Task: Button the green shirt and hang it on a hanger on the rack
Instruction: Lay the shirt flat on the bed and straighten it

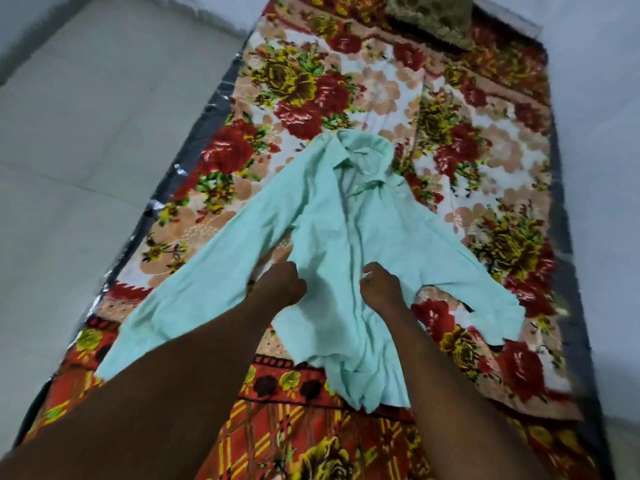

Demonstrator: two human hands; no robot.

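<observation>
A pale tiled floor (86, 150) lies along the left edge of a floral blanket (381, 91) in red, yellow and peach, which covers a dark-edged mattress (207, 109) set on the ground, seen from above by the person leaning over it.

A green shirt (346, 220) lies front-up across the middle of the blanket, its collar toward the blanket's far end and its hem bunched at the near end. The front is open near the collar. One long sleeve runs out toward the blanket's near left corner and the other spreads toward its right edge. The cloth is creased, and the blanket's pattern shows in the gaps between the sleeves and the body of the shirt.

A brown patterned pillow (429, 15) rests on the blanket's far end, cut off by the top of the view.

Two bare forearms reach in from the blanket's near end. The left hand (280, 284) is curled tight with the shirt's cloth gathered under its fingers, where the left sleeve meets the body. The right hand (382, 284), also curled, pinches the cloth just right of the front placket, level with the left hand at the middle of the blanket.
</observation>
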